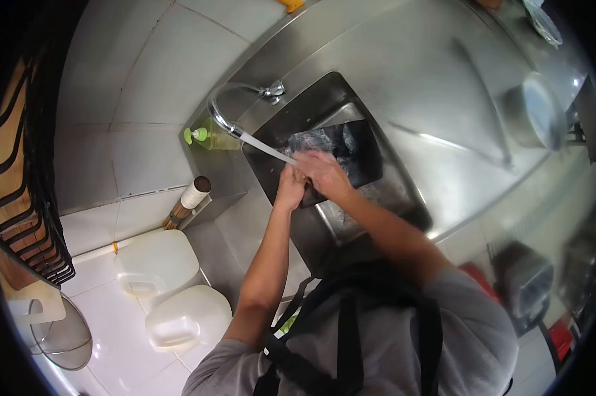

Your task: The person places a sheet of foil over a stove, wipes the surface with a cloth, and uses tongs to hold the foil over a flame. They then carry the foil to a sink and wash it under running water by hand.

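Observation:
A wet black tray (363, 153), rectangular with whitish streaks on its surface, is tilted inside the metal sink (413, 198). At its near left edge is my left hand (290, 187), with the fingers closed about the edge and partly hidden. My right hand (324, 174) lies over the tray beside the left fingertips; its fingers are smeared by motion. From the curved faucet (227, 124) a stream of water (266, 148) runs down onto the hands.
A green pump bottle (209, 135) stands behind the sink's left corner. Left of the sink are a bamboo brush (187, 201) and two whitish plastic jugs (158, 263) (190, 318). A round metal pan (539, 112) rests on the steel counter (436, 72) at right.

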`<state>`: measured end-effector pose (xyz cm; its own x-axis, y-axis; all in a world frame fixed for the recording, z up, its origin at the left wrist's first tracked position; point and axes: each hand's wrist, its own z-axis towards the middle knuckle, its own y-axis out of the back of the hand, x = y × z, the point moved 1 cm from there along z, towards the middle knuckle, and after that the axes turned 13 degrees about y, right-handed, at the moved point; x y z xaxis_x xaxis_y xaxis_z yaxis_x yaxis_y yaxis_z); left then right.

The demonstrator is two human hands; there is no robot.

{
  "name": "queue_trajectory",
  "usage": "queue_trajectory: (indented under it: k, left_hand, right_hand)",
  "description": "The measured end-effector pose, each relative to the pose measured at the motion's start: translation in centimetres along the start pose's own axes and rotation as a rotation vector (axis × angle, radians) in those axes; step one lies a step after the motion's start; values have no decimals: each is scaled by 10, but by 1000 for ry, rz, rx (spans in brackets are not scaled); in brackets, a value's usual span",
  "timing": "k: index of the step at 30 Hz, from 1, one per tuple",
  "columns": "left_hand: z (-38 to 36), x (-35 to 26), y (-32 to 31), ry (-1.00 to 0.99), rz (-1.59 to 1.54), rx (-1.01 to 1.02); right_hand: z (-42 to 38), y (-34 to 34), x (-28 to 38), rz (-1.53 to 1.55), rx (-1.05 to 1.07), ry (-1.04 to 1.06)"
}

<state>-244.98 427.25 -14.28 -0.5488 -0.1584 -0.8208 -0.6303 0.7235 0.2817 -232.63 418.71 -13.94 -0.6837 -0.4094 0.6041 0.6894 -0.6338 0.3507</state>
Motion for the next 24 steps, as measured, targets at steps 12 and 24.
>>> queue_trajectory:
  k: [12, 24]
  left_hand:
    - [-4, -17, -7, 42, -120, 110]
    - [-5, -13, -1, 59, -51, 107]
  right_hand:
    - [9, -3, -25, -77, -49, -135]
    - [0, -4, -25, -206, -68, -122]
